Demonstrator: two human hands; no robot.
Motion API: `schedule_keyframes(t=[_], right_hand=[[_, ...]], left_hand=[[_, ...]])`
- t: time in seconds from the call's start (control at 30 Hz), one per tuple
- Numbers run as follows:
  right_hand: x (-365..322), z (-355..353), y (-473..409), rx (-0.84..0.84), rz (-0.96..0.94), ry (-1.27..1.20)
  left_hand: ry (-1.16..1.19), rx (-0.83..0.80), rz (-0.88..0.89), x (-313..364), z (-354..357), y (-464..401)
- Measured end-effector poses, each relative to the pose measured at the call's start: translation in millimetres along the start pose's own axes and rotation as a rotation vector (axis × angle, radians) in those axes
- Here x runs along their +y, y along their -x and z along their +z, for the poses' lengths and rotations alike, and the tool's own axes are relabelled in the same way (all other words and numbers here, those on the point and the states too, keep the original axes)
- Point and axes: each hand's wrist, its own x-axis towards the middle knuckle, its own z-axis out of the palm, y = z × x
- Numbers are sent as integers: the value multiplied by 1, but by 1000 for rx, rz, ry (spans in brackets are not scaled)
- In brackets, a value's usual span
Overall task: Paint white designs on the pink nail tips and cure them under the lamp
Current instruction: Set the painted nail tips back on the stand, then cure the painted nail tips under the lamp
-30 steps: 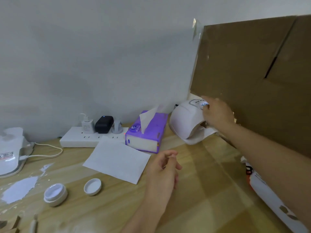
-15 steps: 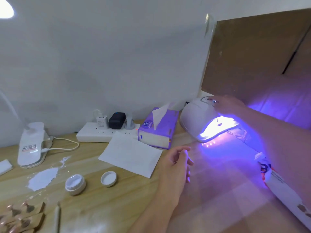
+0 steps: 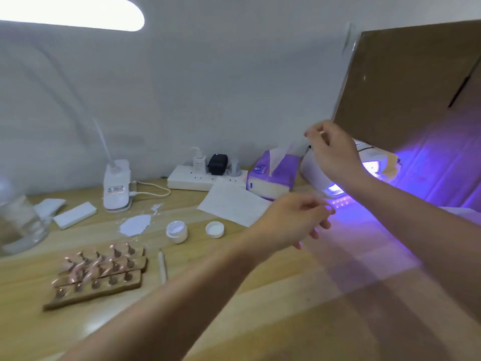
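Above the lit curing lamp, empty right hand.

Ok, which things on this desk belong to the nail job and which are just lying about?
Job: pink nail tips on wooden strips, brush, open white gel pot, its lid, lit curing lamp.

Lying about: tissue box, power strip, paper sheet, glass jar.

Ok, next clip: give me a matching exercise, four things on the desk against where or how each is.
Things:
1. curing lamp
2. jar
3. brush
4. tissue box

States:
A. lying right of the nail tip strips
B. glowing violet by the cardboard
C. open, its lid beside it
D. a tissue sticking up from the top

Pairs: 1-B, 2-C, 3-A, 4-D
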Motion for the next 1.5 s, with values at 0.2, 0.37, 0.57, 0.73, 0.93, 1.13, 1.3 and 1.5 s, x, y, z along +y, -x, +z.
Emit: schedule_keyframes(t=[0.2,0.37,0.57,0.73,0.93,1.13,1.3,1.5], right_hand=[[-83,33,57,-48,8,-486],[-110,80,108,-124,-18,-612],[-96,122,146,-222,-5,-490],[-74,134,166,-319,-48,-358],[-61,141,171,-489,-180,-131],[-58,140,172,-547,-137,-19],[-66,135,173,-643,-231,310],[-74,129,164,-839,-167,345]], left_hand=[[-205,252,238,14,-82,97],[-365,672,319,-19,-134,161],[-522,880,152,-83,-164,210],[-545,835,-324,-121,-187,218],[-619,655,-445,-126,-192,220],[-632,660,-399,-119,-191,223],[-619,589,-387,-115,-191,224],[-599,496,-360,-107,-186,222]])
